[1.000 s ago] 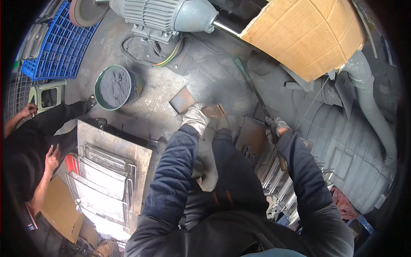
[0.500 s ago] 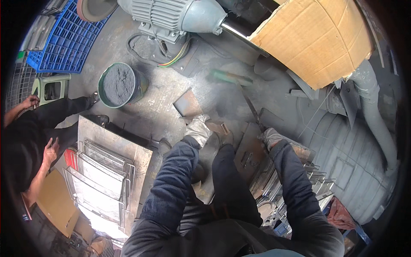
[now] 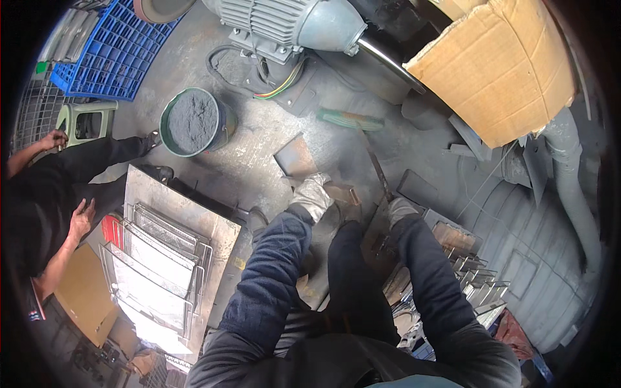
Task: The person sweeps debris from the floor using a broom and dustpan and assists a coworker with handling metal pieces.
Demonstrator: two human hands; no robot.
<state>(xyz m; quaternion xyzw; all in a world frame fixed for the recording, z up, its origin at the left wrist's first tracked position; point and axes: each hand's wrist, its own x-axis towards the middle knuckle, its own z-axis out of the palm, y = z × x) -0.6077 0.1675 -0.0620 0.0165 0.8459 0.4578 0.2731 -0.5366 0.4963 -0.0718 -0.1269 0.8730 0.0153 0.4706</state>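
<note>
My right hand (image 3: 401, 210), in a pale work glove, is closed round the dark handle of a broom (image 3: 378, 169). Its green brush head (image 3: 350, 119) lies on the dusty floor ahead of me. In a grey-white glove, my left hand (image 3: 312, 196) is closed at the near edge of a rusty metal plate (image 3: 295, 157). A brown metal piece with a bent edge (image 3: 345, 193) juts out to the right of that glove; whether it joins the plate I cannot tell. The left fingertips are partly hidden.
A bucket of grey powder (image 3: 194, 123) stands at far left, near a seated co-worker (image 3: 58, 174). Wire racks (image 3: 158, 265) lean on a metal sheet at left. A motor (image 3: 272, 26), cardboard (image 3: 498, 71) and ridged grey casing (image 3: 517, 252) border the far and right sides.
The view has shifted, moving the surroundings rightward in the picture. The broom head, blurred before, now shows sharply and sits further left over the floor. My right hand has moved inward with the handle.
</note>
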